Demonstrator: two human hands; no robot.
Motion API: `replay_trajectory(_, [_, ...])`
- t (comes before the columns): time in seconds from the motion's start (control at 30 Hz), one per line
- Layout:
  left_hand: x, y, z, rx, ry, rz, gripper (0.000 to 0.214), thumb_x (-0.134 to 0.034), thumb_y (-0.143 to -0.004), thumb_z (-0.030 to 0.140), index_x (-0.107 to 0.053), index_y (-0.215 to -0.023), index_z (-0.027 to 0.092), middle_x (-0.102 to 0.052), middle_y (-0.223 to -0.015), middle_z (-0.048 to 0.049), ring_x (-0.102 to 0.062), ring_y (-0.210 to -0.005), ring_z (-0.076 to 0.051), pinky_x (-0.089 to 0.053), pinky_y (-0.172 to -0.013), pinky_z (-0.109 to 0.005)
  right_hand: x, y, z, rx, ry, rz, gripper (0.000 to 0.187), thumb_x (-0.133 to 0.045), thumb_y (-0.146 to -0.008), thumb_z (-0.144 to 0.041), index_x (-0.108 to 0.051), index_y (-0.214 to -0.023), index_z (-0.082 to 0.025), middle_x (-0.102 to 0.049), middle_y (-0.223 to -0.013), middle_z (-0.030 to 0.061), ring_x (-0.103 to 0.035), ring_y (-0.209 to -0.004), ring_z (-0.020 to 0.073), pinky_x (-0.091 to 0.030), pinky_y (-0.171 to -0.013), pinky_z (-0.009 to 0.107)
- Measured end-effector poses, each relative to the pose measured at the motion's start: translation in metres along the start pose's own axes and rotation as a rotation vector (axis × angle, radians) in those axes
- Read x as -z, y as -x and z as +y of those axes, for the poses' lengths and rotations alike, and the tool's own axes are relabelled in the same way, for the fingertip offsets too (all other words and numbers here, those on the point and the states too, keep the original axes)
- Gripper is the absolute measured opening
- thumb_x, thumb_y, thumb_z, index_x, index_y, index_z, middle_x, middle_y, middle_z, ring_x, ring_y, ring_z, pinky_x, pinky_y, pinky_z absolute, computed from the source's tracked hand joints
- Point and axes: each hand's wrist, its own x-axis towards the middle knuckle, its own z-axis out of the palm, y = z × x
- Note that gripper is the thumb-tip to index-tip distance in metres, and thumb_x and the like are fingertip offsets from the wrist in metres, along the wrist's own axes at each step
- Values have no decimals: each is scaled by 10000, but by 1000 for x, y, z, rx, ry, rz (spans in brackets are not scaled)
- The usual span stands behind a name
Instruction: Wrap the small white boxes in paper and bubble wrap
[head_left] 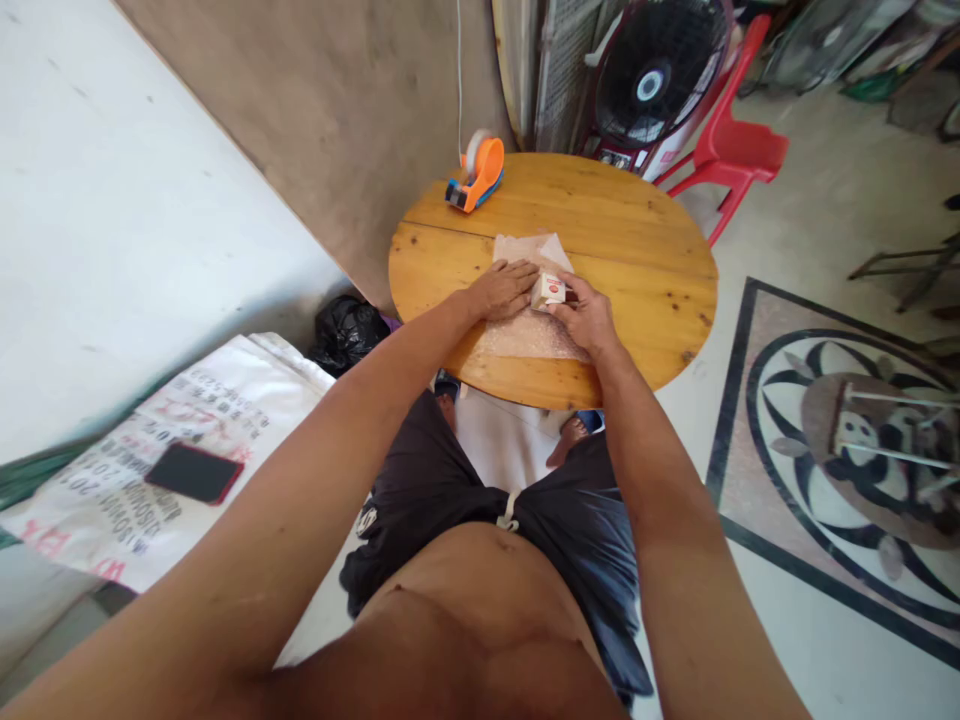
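right hand [591, 314] grips a box [553, 289], contents hidden; left hand [508, 289] lies flat on bubble wrap [525, 337] on the table [652, 290]; far right, a fan [651, 85].

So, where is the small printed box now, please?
In the head view, the box is right of centre, over the bubble wrap, held by the right hand beside the left hand.

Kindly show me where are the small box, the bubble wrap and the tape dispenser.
Small box [553, 289]: head view, on its printed face.
Bubble wrap [528, 336]: head view, on its near part.
Tape dispenser [482, 181]: head view, on its orange body.
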Motion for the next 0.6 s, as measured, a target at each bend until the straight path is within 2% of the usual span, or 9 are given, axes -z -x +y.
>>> replay_trajectory(0.23, [0, -4, -13, -4, -22, -94, 662, -399, -984, 385, -321, -1615, 200, -255, -1708, -129, -209, -1589, -331, -137, -1256, -608, -1, 1, -3, 79, 186, 0, 639, -725, -774, -412, -638, -1380, -231, -719, -1274, 78, -705, -1019, 262, -553, -987, 460])
replay_trajectory(0.37, [0, -3, -17, 8, -34, -91, 689, -403, -984, 442, -299, -1625, 212, -250, -1711, -124, -188, -1593, -351, -119, -1253, -646, 0, 0, -5, 111, 278, -7, 606, -709, -788, -374, -651, -1372, -222, -719, -1272, 84, -699, -1014, 263, -553, -977, 457])
replay_trajectory(0.6, [3, -2, -19, -11, -61, -124, 703, -367, -989, 505, -269, -1633, 241, -200, -1728, -99, -141, -1605, -347, -88, -1253, -654, 0, -6, -7, 77, 261, -63, 624, -716, -762, -327, -645, -1370, -199, -723, -1255, 87, -714, -899, 229, -578, -923, 433])
